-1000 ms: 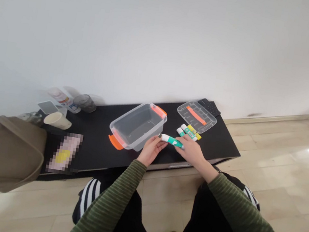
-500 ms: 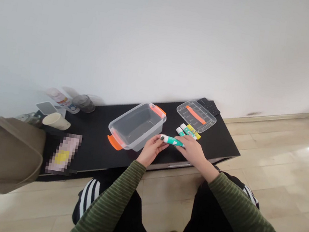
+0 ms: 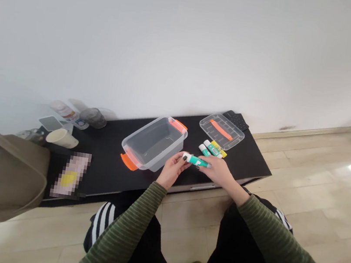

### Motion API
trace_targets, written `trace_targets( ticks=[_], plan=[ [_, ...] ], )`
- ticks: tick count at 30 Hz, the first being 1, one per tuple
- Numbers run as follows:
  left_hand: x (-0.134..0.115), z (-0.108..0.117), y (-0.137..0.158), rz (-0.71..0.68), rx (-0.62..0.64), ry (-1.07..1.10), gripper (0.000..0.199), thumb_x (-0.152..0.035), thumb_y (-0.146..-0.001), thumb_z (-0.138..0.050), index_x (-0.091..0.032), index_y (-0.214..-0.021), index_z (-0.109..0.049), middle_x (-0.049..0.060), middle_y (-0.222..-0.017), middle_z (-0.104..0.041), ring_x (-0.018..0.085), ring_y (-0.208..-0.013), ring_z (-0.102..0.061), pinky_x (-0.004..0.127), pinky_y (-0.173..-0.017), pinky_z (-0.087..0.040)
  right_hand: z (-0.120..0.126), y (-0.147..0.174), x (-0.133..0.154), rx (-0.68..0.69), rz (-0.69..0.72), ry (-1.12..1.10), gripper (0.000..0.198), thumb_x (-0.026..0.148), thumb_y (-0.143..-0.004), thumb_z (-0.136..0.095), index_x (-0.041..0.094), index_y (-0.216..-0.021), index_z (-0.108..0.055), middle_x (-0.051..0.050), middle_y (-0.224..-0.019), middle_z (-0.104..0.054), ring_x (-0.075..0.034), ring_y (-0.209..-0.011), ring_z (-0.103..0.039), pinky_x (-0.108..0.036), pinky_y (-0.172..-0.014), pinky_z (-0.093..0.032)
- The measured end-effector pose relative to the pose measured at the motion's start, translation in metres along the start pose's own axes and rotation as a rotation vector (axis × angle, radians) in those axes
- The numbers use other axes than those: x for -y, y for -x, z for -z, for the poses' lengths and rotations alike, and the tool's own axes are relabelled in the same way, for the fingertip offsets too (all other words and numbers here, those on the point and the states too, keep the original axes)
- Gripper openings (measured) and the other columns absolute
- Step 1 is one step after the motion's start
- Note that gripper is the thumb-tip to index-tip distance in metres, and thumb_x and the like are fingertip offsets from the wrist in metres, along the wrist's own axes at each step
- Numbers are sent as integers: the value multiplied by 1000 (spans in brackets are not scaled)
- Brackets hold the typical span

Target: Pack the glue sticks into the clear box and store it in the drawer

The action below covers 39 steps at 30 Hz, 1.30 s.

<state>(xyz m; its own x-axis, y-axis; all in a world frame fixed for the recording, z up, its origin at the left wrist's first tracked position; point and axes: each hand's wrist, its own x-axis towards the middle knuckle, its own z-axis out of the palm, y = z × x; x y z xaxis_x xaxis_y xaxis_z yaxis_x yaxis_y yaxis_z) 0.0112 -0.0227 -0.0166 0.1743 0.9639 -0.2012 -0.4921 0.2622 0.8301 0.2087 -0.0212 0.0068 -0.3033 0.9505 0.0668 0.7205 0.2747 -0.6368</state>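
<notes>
Between my two hands is a green and white glue stick (image 3: 195, 161), held almost level above the table's front edge. My left hand (image 3: 173, 168) pinches its white cap end. My right hand (image 3: 217, 170) grips the other end, fingers closed round it. Just beyond the right hand, more glue sticks lie side by side: two green ones with white caps (image 3: 212, 149) and a yellow one (image 3: 219, 148). A clear plastic box (image 3: 165, 158) with orange clips stands uncovered left of the hands. Its clear lid (image 3: 237, 141), with an orange handle, lies behind the glue sticks.
On the left of the black table (image 3: 100, 173) are a paper cup (image 3: 62, 137), a spray can (image 3: 69, 114), a grey jar-like object (image 3: 93, 117) and a blurred-out pink item (image 3: 71, 175). A brown bag (image 3: 4, 176) sits at the left end. A black dotted item (image 3: 238, 120) lies by the wall.
The glue stick has turned slightly in my fingers, and its right end now shows more. Both hands stay on it. The view has shifted a little.
</notes>
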Motion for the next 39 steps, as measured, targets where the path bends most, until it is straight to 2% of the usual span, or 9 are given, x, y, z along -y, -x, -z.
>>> trace_targets(
  ticks=[8,14,17,21,25,28,31,35,39],
  plan=[
    [-4,-1,0,-14,21,-44,37,-34,-74,-80,-16,-103,-68,9,-107,-71,21,-104,-65,37,-98,-49,1,0,0,64,-61,-211,31,31,-80,-64,23,-107,-74,2,-83,-71,-13,-72,-59,-22,-68,-42],
    [-1,-2,7,-42,16,-216,35,-35,-77,-75,-17,-106,-67,12,-112,-70,22,-105,-65,37,-96,-50,-5,1,4,226,-14,-96,16,26,-78,-64,19,-90,-72,5,-62,-58,-10,-58,-48,-22,-56,-31],
    [-4,-10,17,-139,-101,-268,32,-25,-75,-77,-18,-105,-68,11,-119,-68,23,-114,-61,36,-102,-46,-10,1,8,223,-3,-88,15,26,-80,-62,19,-91,-70,3,-66,-60,-11,-61,-50,-22,-58,-32],
    [-28,-15,40,-427,-224,-363,31,-20,-77,-74,-23,-107,-67,9,-132,-60,24,-128,-53,36,-108,-42,-9,-3,8,162,-55,-144,18,32,-83,-59,18,-90,-69,3,-68,-61,-12,-62,-52,-23,-60,-34],
    [-78,24,39,-725,-600,-792,30,-23,-82,-64,-22,-112,-61,9,-139,-53,27,-136,-43,43,-115,-33,-3,-9,6,56,-100,-233,25,41,-85,-57,18,-80,-67,3,-64,-58,-12,-61,-52,-23,-58,-36],
    [-107,73,17,-626,-844,-991,47,-21,-76,-66,-19,-122,-56,12,-143,-48,29,-138,-40,46,-117,-29,-2,-12,4,-18,-116,-318,27,43,-85,-57,18,-83,-67,2,-68,-62,-13,-62,-54,-24,-59,-39],
    [-113,109,-1,-346,-800,-878,54,-17,-70,-68,-15,-123,-55,15,-132,-57,29,-125,-54,46,-111,-39,-3,-15,3,-79,-122,-391,30,44,-86,-57,19,-98,-68,-1,-80,-69,-16,-71,-60,-26,-65,-45],
    [-98,115,-2,-307,-668,-737,61,-9,-70,-60,-13,-130,-50,16,-129,-61,24,-117,-61,42,-106,-45,1,-17,12,-168,-85,-416,36,47,-87,-56,19,-107,-68,-3,-87,-70,-17,-74,-61,-26,-68,-47],
    [-82,106,5,-301,-584,-690,62,-6,-68,-63,-15,-128,-54,16,-129,-62,25,-118,-61,44,-109,-42,8,-25,36,-298,-3,-259,37,47,-89,-54,19,-110,-68,-4,-87,-68,-16,-73,-58,-26,-68,-44]
  ],
)
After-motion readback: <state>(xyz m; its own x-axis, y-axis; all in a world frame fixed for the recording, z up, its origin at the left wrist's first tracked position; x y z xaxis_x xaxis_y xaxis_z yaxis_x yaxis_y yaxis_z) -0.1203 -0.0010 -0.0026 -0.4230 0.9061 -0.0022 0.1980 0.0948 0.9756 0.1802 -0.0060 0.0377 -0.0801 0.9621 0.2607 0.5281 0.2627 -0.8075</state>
